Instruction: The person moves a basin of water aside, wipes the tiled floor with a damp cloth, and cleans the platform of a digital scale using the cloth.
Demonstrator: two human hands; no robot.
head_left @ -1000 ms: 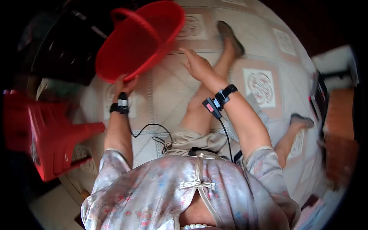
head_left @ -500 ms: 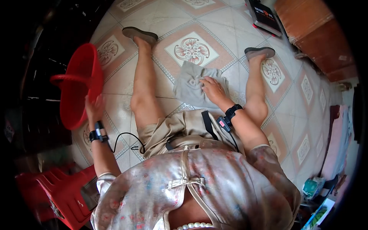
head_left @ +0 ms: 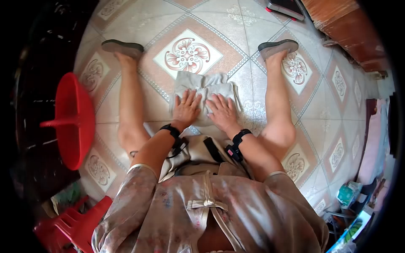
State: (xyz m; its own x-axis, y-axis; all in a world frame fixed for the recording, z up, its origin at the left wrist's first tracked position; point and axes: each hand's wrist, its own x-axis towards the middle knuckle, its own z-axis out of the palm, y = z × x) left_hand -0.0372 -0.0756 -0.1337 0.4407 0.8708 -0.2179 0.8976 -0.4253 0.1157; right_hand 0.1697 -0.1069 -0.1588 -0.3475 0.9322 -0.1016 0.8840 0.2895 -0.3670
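A grey cloth [head_left: 203, 80] lies folded on the tiled floor between my legs, its far edge wrinkled. My left hand [head_left: 186, 108] rests flat on the near left part of it, fingers spread, with a ring on one finger. Beside it, my right hand [head_left: 221, 110] presses flat on the near right part, fingers also apart. Neither hand grips anything. Black bands with small devices circle both wrists.
To the left stands a red plastic basket [head_left: 75, 122] with a handle. A red plastic stool [head_left: 80, 225] is at lower left. A flat dark device with red feet [head_left: 287, 7] lies at upper right by a wooden cabinet [head_left: 352, 31]. Bags and items [head_left: 349, 194] sit at lower right.
My left hand has left the red basket and come across onto the cloth. My right hand, on the cloth in both frames, now lies flatter, and the cloth looks more folded.
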